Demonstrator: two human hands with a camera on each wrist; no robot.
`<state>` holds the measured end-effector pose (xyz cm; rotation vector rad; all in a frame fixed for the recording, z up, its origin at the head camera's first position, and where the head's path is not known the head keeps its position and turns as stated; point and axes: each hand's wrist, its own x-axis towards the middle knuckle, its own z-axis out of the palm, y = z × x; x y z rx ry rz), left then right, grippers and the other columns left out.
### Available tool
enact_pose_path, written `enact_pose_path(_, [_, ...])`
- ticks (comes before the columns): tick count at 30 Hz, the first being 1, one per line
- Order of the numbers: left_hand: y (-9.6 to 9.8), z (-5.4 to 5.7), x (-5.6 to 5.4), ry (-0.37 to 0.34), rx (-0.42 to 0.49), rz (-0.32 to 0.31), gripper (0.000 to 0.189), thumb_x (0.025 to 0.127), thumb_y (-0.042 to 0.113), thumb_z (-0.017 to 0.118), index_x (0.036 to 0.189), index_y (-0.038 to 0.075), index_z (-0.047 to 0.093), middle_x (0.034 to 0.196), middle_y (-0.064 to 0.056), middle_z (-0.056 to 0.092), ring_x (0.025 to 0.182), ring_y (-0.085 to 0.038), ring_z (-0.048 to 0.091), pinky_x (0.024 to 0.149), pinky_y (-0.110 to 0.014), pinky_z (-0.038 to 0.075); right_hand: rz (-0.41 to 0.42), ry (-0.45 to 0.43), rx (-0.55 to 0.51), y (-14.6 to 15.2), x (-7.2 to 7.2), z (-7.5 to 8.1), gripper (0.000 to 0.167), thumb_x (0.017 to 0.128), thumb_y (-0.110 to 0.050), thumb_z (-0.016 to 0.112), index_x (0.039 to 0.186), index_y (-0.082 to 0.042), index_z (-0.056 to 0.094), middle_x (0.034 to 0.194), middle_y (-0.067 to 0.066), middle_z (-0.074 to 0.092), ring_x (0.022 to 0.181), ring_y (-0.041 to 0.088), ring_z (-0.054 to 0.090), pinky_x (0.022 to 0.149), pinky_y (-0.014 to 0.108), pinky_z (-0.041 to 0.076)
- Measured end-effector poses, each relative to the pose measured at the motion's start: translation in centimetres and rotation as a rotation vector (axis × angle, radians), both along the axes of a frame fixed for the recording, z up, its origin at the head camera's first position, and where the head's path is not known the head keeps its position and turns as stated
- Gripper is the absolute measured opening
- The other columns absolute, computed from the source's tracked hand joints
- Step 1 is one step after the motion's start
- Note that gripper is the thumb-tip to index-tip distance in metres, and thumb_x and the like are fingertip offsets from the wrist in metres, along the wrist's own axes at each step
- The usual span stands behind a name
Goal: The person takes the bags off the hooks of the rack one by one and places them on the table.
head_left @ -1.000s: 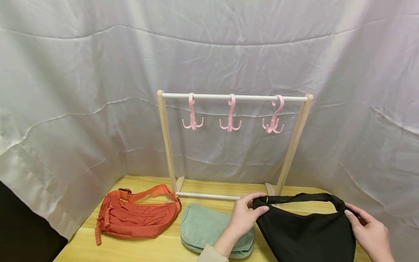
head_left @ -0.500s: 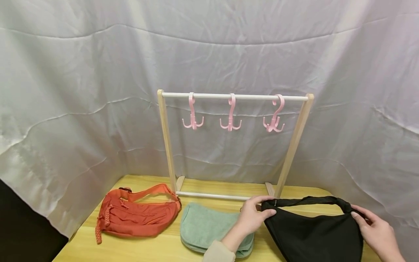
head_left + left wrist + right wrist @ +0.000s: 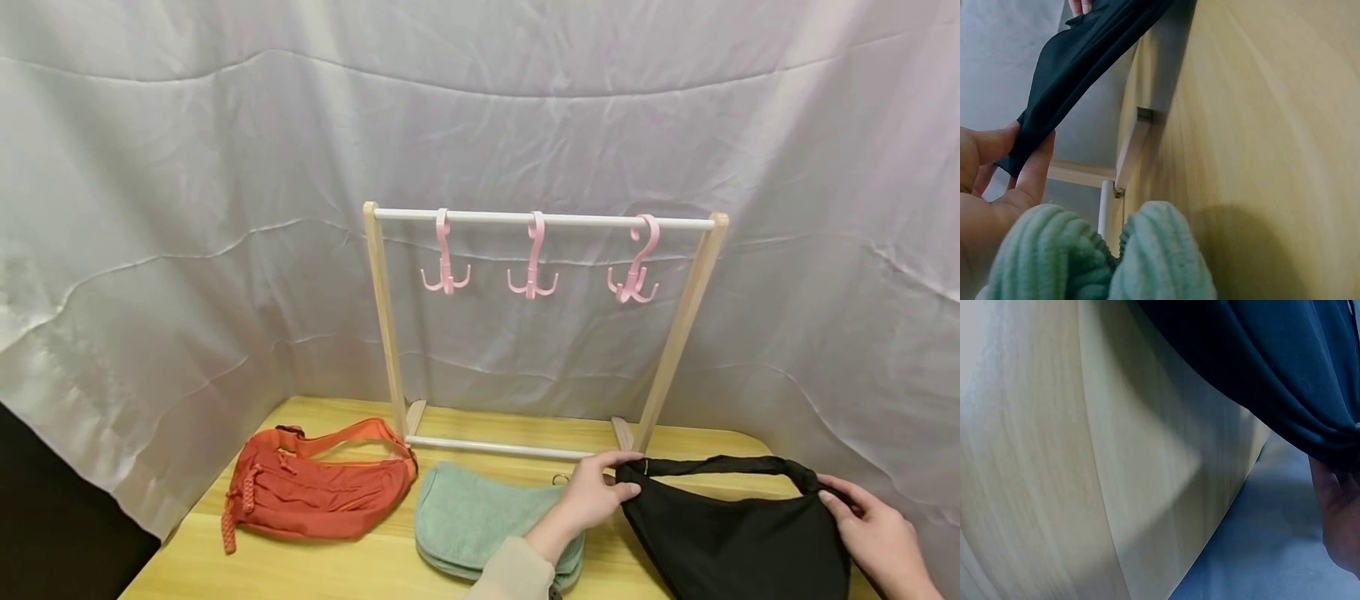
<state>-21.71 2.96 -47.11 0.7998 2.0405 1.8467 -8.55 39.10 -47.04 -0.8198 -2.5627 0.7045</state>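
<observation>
A black shoulder bag [image 3: 750, 533] is held by its two upper corners at the right front of the table, its strap [image 3: 720, 465] arching above the opening. My left hand [image 3: 592, 496] pinches the left corner between thumb and fingers. At the opposite corner my right hand [image 3: 873, 525] grips the fabric where the strap joins. In the left wrist view the black bag [image 3: 1072, 75] slants up from the fingers, above the table. The right wrist view has the bag [image 3: 1272, 369] hanging over the wood, its lower edge bowed. Under my left forearm lies a green corduroy bag [image 3: 480, 517].
A wooden rack [image 3: 386, 333] with a white top bar [image 3: 487, 217] stands behind. From the bar hang three pink hooks [image 3: 532, 258]. A red-orange bag [image 3: 322, 500] with braided pulls lies at the left. Grey cloth [image 3: 187, 208] surrounds the yellowish table [image 3: 315, 575].
Both hands have shifted right with the black bag, and slightly downward. More of the green bag, including a metal ring, shows now. The head view has shifted slightly.
</observation>
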Motion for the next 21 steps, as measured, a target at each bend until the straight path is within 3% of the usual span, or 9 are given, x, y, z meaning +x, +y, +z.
enact_pose_path(6, [0.8,-0.4,-0.4,0.023,-0.064,0.007,0.045,0.093,-0.002,0.074,0.130,0.024,0.074,0.135,0.007,0.064,0.072,-0.002,0.058,0.056,-0.019,0.048,-0.007,-0.093,-0.062,0.6,-0.1,-0.5,0.056,0.110,-0.036,0.052,0.146,0.006,0.050,0.130,0.041,0.055,0.104,0.056,0.058,0.085,0.063,0.048])
enact_pose_path(10, [1.2,-0.9,-0.9,0.106,-0.146,0.014,0.045,0.093,-0.003,0.073,0.130,0.022,0.073,0.129,0.006,0.067,0.073,-0.001,0.057,0.059,-0.019,0.049,0.008,-0.139,-0.088,0.8,-0.3,-0.8,0.056,0.109,-0.037,0.053,0.147,0.005,0.049,0.137,0.043,0.050,0.110,0.059,0.054,0.088,0.064,0.048])
enact_pose_path(16, [1.3,-1.8,-1.3,0.307,-0.289,-0.013,0.042,0.090,-0.002,0.077,0.128,0.016,0.074,0.124,0.004,0.071,0.083,-0.001,0.059,0.075,-0.015,0.050,0.191,-0.240,-0.045,1.3,0.1,-1.4,0.058,0.108,-0.037,0.054,0.144,0.008,0.050,0.135,0.044,0.051,0.109,0.061,0.056,0.083,0.061,0.050])
enact_pose_path(18, [1.4,-2.1,-1.4,0.334,-0.304,-0.019,0.042,0.089,-0.002,0.078,0.127,0.014,0.074,0.123,0.004,0.072,0.085,-0.001,0.060,0.076,-0.014,0.049,0.246,-0.253,-0.019,1.3,0.2,-1.6,0.057,0.108,-0.037,0.053,0.143,0.008,0.050,0.135,0.045,0.050,0.110,0.064,0.054,0.083,0.062,0.050])
enact_pose_path(21, [1.5,-2.6,-1.6,0.318,-0.309,-0.021,0.041,0.088,-0.001,0.079,0.126,0.014,0.074,0.121,0.004,0.072,0.081,0.000,0.059,0.074,-0.014,0.049,0.270,-0.243,0.021,1.2,0.2,-1.9,0.052,0.107,-0.031,0.055,0.141,0.008,0.052,0.134,0.045,0.051,0.112,0.067,0.052,0.083,0.064,0.050])
